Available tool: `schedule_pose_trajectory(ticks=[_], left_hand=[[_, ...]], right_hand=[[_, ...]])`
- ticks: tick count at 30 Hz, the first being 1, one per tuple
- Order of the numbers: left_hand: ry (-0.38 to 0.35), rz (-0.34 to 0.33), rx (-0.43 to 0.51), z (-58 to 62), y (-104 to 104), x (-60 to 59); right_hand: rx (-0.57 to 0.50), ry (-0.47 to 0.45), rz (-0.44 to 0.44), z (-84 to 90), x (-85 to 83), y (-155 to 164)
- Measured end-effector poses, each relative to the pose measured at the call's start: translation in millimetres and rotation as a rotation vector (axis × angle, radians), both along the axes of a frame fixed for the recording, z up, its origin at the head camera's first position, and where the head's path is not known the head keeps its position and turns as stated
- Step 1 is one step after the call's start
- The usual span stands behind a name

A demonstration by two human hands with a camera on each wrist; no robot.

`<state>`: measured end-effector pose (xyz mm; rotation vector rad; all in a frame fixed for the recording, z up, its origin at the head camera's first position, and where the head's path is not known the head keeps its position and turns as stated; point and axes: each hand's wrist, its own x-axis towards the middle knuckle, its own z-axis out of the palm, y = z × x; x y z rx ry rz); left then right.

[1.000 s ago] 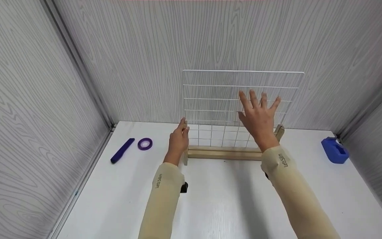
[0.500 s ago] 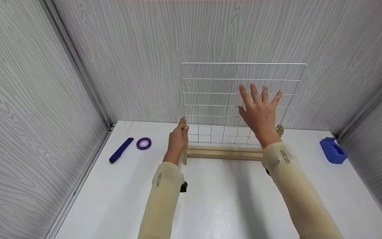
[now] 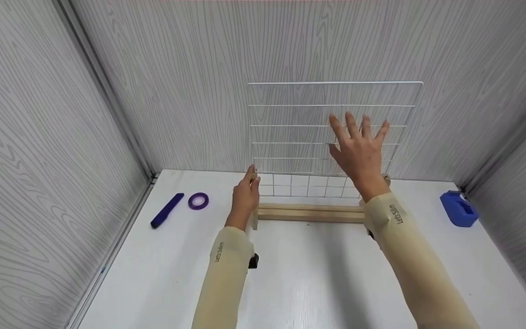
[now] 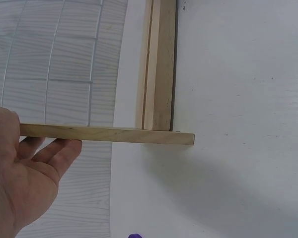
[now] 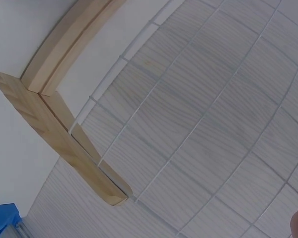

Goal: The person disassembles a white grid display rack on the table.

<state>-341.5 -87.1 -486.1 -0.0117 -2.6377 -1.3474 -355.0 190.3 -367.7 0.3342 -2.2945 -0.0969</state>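
While your left hand (image 3: 244,196) clamps the left post (image 4: 134,135) of the wooden stand (image 3: 311,213) holding the wire grid (image 3: 290,125), your right hand (image 3: 360,157) spreads its fingers near it.

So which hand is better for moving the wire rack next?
Probably the right hand: it's spread out in front of the wire rack, while the left hand is busy gripping the wooden side of the stand.

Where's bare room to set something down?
Bare: table between left sleeve and right sleeve, in front of the wooden stand; also between right sleeve and blue tape dispenser. Crowded: around the stand, with wire grid, left hand and right hand.
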Motion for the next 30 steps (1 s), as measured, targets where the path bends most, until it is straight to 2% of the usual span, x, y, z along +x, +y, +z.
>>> schedule_pose_trajectory(ticks=[6, 19, 30], left_hand=[[0.021, -0.012, 0.009, -0.7, 0.7, -0.4], [-0.043, -0.018, 0.035, 4.1, 3.4, 0.4], [-0.046, -0.015, 0.042, 4.5, 3.9, 0.4]], right_hand=[[-0.018, 0.015, 0.015, 3.9, -0.3, 2.8], [-0.047, 0.004, 0.02, 13.1, 0.0, 8.0], [-0.071, 0.008, 0.019, 21.0, -1.2, 11.3]])
